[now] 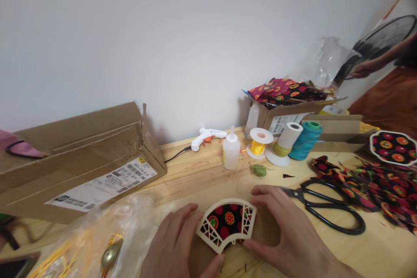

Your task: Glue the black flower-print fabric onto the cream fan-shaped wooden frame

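Note:
Between my two hands is a fan-shaped wooden frame (229, 218), pale, with cut-out lattice at both ends and dark floral fabric in its middle. My left hand (176, 243) grips its left end, fingers along the upper edge and thumb near the lower corner. At the right end, my right hand (286, 230) pinches the frame between fingers above and thumb below. The frame lies close to the wooden table (195, 182). Black-handled scissors (329, 204) rest just beyond my right hand, their blades partly hidden behind it.
Along the wall are a white glue gun (208, 135), a glue bottle (231, 150), thread spools (259, 142) and a box of fabric (286, 104). Fabric scraps (374, 186) lie right. An open carton (81, 165) and plastic bag (110, 226) stand left. Another person's hand (365, 68) shows far right.

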Demonstrator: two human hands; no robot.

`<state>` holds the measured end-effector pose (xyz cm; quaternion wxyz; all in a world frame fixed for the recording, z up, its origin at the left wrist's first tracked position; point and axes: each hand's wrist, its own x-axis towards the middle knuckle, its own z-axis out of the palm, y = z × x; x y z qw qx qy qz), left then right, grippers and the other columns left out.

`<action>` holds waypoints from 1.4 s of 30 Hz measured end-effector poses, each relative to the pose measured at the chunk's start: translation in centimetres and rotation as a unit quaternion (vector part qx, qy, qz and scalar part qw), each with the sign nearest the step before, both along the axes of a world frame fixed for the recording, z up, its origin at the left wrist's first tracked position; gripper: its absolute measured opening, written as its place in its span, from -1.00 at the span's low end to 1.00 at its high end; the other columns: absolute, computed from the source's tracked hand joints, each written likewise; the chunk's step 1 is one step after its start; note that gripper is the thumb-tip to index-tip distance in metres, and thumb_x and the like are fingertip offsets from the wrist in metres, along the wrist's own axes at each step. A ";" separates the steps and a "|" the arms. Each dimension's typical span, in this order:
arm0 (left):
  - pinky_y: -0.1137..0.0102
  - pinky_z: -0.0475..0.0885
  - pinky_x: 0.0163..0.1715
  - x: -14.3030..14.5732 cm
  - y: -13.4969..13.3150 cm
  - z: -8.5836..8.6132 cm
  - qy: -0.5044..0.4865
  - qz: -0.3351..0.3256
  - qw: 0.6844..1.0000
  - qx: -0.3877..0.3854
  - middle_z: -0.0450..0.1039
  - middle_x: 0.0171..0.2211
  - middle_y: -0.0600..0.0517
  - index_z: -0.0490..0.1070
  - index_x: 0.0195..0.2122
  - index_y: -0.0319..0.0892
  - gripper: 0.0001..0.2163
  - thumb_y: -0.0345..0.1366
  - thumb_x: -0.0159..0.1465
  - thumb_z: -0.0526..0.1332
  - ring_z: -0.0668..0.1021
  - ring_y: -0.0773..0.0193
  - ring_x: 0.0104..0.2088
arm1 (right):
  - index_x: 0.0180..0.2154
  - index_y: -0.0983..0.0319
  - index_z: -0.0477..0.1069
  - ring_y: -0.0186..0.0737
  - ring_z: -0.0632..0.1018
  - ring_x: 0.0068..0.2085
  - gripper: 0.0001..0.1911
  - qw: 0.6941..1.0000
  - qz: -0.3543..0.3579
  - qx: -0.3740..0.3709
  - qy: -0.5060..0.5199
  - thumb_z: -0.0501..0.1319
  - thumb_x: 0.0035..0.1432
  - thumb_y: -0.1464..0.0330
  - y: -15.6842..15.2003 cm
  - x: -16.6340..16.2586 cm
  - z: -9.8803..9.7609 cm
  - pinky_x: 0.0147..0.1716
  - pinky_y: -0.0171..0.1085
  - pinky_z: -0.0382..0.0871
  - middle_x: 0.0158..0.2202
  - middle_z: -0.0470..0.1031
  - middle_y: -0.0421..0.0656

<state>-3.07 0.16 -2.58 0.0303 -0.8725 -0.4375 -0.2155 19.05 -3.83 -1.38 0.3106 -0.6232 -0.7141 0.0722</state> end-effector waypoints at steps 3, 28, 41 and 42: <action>0.24 0.43 -0.27 0.1 -0.1 0.0 -0.006 0.009 1.000 -0.005 0.39 -0.16 -0.06 0.30 -0.16 -0.11 -0.56 -0.02 -0.06 0.16 0.45 0.10 -0.18 | -0.27 0.20 0.29 -0.07 0.35 -0.14 -0.56 1.000 0.012 -0.009 0.010 0.27 -0.27 0.23 -0.1 -0.1 0.2 -0.23 -0.14 0.31 -0.17 0.30 -0.07; 0.17 0.42 -0.24 -0.3 -0.6 0.9 0.026 -0.045 0.999 -0.011 0.32 -0.07 -0.14 0.25 -0.07 -0.17 -0.54 -0.08 0.02 0.12 0.39 0.05 -0.10 | -0.32 0.20 0.31 -0.11 0.35 -0.19 -0.69 1.000 0.009 -0.019 0.016 0.24 -0.20 0.27 -0.3 -0.3 0.4 -0.26 -0.17 0.30 -0.22 0.31 -0.10; 0.21 0.43 -0.24 -0.7 -0.2 0.0 0.028 -0.049 0.998 0.000 0.33 -0.07 -0.10 0.23 -0.06 -0.13 -0.50 -0.04 -0.02 0.14 0.40 0.06 -0.11 | -0.32 0.20 0.31 -0.12 0.34 -0.18 -0.67 0.999 0.011 -0.046 0.017 0.26 -0.23 0.28 -0.3 -0.2 0.4 -0.23 -0.17 0.28 -0.22 0.31 -0.11; 0.20 0.43 -0.24 -0.8 -0.1 -0.1 0.032 -0.052 0.998 0.003 0.33 -0.07 -0.10 0.23 -0.06 -0.13 -0.50 -0.04 -0.02 0.14 0.40 0.05 -0.11 | -0.32 0.20 0.31 -0.12 0.34 -0.19 -0.67 0.999 0.011 -0.047 0.017 0.26 -0.23 0.28 -0.2 -0.2 0.4 -0.23 -0.17 0.28 -0.22 0.31 -0.11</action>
